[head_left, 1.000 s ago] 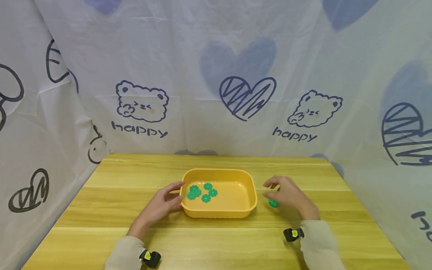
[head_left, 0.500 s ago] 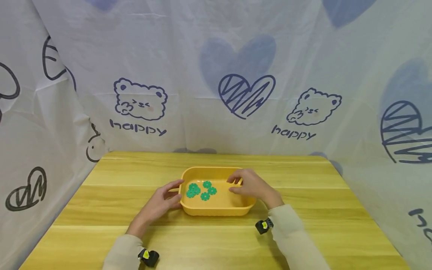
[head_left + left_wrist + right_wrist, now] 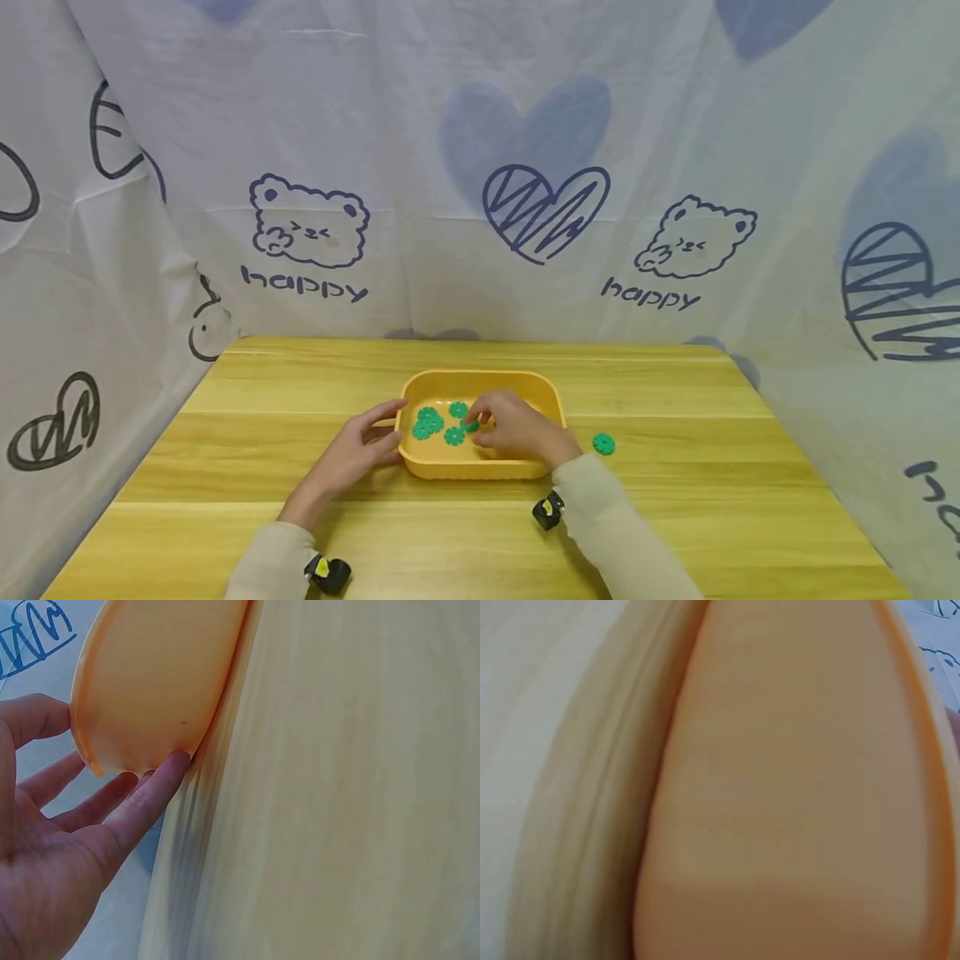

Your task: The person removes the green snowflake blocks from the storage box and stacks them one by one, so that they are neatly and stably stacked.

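Observation:
In the head view, a yellow plastic tray [image 3: 517, 380] holds several green notched plastic discs, with an overlapping cluster [image 3: 427, 423] at its left end. My left hand [image 3: 358, 446] rests against the tray's left end. The left wrist view shows its fingertips [image 3: 178, 759] touching the outer wall and its thumb at the rim. My right hand [image 3: 513, 427] reaches over the tray's near right side, fingertips at a green disc [image 3: 471, 426] that they partly cover. Thumb and forefinger look apart. In the right wrist view the tray wall [image 3: 780, 787] hides that hand's fingers.
A green notched piece [image 3: 603, 443] lies on the wooden table [image 3: 675, 500], right of the tray; it looks thicker than a single disc. A white printed cloth [image 3: 427, 292] hangs behind the table and along its sides.
My right hand has moved left from the green piece on the table, over the tray's rim, to the discs inside. That piece is uncovered now. The left hand stays at the tray.

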A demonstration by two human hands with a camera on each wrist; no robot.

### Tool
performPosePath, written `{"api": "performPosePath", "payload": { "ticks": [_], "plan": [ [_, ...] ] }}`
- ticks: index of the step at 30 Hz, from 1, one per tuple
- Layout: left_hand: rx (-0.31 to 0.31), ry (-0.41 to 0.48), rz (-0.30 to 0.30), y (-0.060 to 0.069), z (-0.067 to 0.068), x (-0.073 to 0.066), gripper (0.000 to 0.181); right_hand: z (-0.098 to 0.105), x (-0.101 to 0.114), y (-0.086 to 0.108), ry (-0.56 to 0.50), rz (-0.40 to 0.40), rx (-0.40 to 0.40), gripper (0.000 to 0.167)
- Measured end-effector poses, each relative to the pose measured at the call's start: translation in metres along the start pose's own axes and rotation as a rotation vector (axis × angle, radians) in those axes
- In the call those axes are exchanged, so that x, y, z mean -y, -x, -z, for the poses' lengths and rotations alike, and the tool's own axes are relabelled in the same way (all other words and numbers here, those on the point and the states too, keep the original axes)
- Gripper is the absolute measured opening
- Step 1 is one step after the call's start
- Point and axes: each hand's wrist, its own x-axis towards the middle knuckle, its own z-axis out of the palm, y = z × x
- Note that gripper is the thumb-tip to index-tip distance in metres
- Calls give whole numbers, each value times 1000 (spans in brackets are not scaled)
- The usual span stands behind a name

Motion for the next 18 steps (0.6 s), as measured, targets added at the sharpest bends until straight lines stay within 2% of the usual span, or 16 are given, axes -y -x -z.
{"api": "performPosePath", "payload": {
  "ticks": [4, 12, 18],
  "plan": [
    [-3, -1, 3, 0, 0, 2, 56, -7, 0, -5, 22, 34, 3, 25],
    [-6, 1, 11, 0, 1, 5, 56, -17, 1, -16, 100, 154, 8, 24],
    [-16, 8, 11, 0, -1, 5, 56, -21, 6, -20, 136, 167, 24, 24]
  ]
}}
